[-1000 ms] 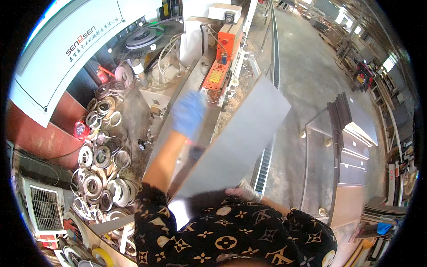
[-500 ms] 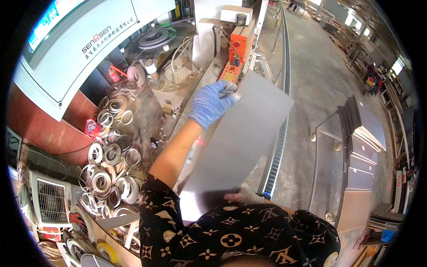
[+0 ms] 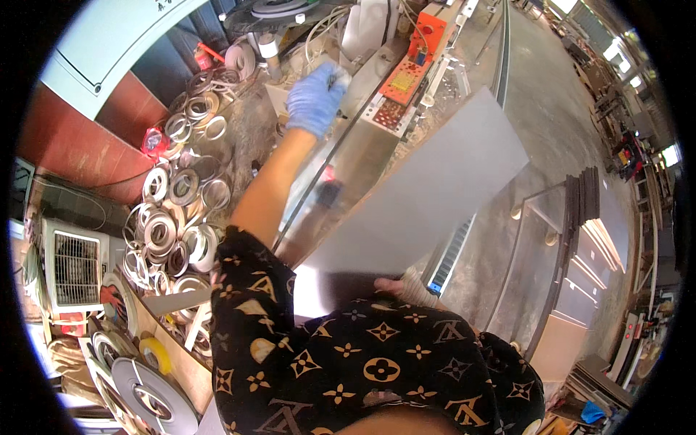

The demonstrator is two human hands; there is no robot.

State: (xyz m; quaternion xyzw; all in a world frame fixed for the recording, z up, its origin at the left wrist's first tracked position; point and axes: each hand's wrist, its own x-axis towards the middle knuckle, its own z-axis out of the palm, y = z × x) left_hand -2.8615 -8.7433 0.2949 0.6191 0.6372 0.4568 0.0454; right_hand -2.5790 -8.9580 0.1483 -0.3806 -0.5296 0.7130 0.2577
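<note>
Pale blue-white sign panel (image 3: pixel 109 54) with a dark outline sits top left, cut off by the rim; red wall (image 3: pixel 69 145) below it. Orange machine plate (image 3: pixel 406 76) top centre. Large grey flat panel (image 3: pixel 428 196) lies slanted across the machine desk (image 3: pixel 348 156), centre frame, its near edge at the person's chest. Right hand (image 3: pixel 409 288) grips that near edge; fingers mostly hidden by the patterned sleeve (image 3: pixel 377 362), thumb pressed on the panel. Left hand (image 3: pixel 315 98), in a blue glove, is stretched forward over the machine, blurred; grip state unclear. Edge-banding rolls (image 3: pixel 163 232) piled left, a yellow tape roll (image 3: pixel 156 354) lower left.
</note>
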